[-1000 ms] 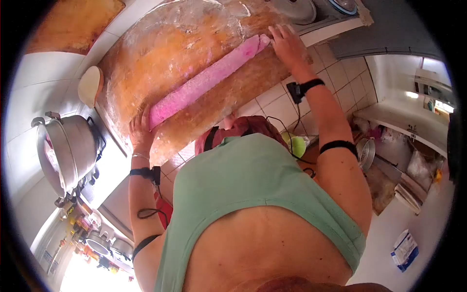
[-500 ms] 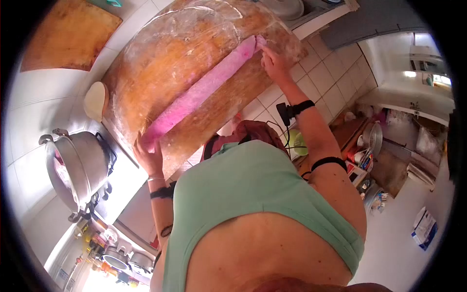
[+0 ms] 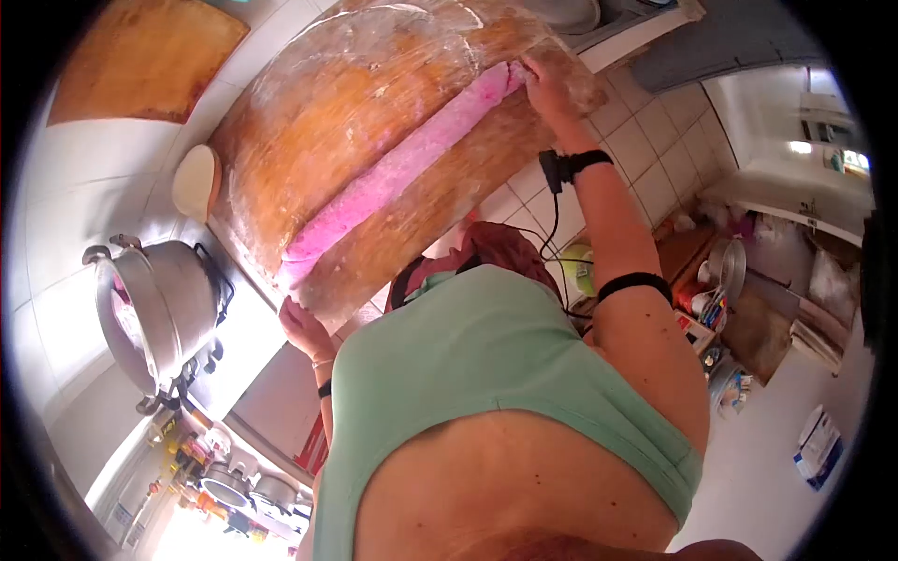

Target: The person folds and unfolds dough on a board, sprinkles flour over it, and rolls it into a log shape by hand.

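A long pink dough roll [image 3: 402,168] lies diagonally across a floured wooden board [image 3: 281,140]. My right hand [image 3: 549,89] is at the roll's upper right end, its fingers closed round the tip, where the dough is creased. My left hand [image 3: 302,327] is just below the lower left end, off the dough, near the board's edge. Its fingers look curled together, and nothing shows in them.
A large metal pot [image 3: 173,304] stands left of the board, with a pale round-ended piece [image 3: 196,182] above it. Another wooden board [image 3: 145,61] is at the upper left. Metal lids [image 3: 561,13] lie beyond the board's top right corner.
My left hand has come off the lower left end of the roll and moved down towards my body. My right hand remains at the other end, shifted slightly up and right.
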Demonstrator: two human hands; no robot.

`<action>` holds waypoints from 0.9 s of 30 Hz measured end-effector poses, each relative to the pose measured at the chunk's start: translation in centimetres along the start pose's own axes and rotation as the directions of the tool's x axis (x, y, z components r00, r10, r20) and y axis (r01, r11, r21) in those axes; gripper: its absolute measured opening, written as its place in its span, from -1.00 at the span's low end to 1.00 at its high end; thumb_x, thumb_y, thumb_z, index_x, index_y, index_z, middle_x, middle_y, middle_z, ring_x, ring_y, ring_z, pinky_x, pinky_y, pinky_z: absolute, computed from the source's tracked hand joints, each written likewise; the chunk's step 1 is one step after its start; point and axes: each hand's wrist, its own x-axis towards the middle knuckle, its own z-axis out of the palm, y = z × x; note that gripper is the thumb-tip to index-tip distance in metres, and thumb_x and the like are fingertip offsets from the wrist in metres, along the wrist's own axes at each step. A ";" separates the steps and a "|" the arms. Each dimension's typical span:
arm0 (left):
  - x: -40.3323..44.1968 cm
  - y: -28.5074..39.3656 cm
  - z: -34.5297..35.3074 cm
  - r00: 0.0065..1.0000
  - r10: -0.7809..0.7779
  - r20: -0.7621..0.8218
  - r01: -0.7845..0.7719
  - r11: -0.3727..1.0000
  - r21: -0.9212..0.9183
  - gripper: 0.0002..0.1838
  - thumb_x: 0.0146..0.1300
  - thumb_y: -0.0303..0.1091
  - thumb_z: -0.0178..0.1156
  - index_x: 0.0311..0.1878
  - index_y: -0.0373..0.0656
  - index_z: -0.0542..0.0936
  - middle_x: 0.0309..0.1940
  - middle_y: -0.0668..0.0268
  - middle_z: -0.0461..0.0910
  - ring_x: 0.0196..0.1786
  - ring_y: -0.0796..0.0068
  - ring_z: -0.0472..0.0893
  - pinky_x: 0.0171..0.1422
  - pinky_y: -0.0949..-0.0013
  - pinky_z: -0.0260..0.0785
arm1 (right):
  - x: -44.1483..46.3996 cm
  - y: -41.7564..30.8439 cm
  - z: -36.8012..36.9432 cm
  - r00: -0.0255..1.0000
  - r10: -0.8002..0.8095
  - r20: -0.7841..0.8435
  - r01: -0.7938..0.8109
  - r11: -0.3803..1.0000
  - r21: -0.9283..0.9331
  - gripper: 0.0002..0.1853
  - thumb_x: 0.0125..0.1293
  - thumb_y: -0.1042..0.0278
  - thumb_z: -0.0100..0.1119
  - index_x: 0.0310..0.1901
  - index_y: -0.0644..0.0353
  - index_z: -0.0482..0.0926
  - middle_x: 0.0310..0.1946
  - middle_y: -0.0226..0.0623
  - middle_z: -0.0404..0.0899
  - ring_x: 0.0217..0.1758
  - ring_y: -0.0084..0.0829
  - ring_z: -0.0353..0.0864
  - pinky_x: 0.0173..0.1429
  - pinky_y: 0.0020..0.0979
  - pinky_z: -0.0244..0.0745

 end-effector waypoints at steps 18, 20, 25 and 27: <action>3.4 2.6 0.8 0.986 0.167 -0.019 -0.168 0.986 -0.018 -0.62 0.49 -0.49 0.17 0.32 -0.13 0.60 0.17 0.15 0.66 0.08 0.29 0.70 0.09 0.30 0.60 | 2.2 0.5 1.5 0.857 -0.257 0.447 0.319 0.945 -0.068 -0.49 0.63 0.02 0.02 0.39 0.17 0.55 0.42 -0.06 0.51 0.46 0.01 0.49 0.55 -0.09 0.34; 4.0 2.5 0.7 0.952 0.307 0.002 -0.307 0.952 0.011 -0.58 0.43 -0.48 0.22 0.34 -0.12 0.59 0.21 0.10 0.65 0.16 0.16 0.69 0.23 0.20 0.58 | 1.9 -1.5 0.8 0.817 -0.354 0.456 0.421 0.906 -0.050 -0.48 0.62 0.01 0.05 0.40 0.18 0.55 0.45 -0.05 0.48 0.48 0.02 0.47 0.55 -0.07 0.34; 6.2 6.3 -0.5 0.812 0.550 0.197 -0.568 0.822 0.047 -0.44 0.36 -0.32 0.26 0.43 -0.11 0.53 0.36 -0.01 0.57 0.39 -0.09 0.56 0.48 0.05 0.43 | 1.6 -7.7 -0.5 0.707 -0.406 0.579 0.524 0.850 -0.045 -0.45 0.58 0.03 0.15 0.42 0.21 0.52 0.48 -0.03 0.45 0.51 0.02 0.45 0.54 -0.05 0.37; 7.5 7.0 -0.2 0.735 0.596 0.322 -0.633 0.774 0.013 -0.42 0.41 -0.19 0.23 0.47 -0.12 0.50 0.46 -0.01 0.49 0.45 -0.12 0.51 0.56 -0.01 0.34 | 1.3 -9.4 0.1 0.618 -0.487 0.617 0.532 0.837 0.128 -0.42 0.56 0.03 0.19 0.45 0.23 0.48 0.47 -0.02 0.47 0.51 0.02 0.46 0.53 -0.06 0.39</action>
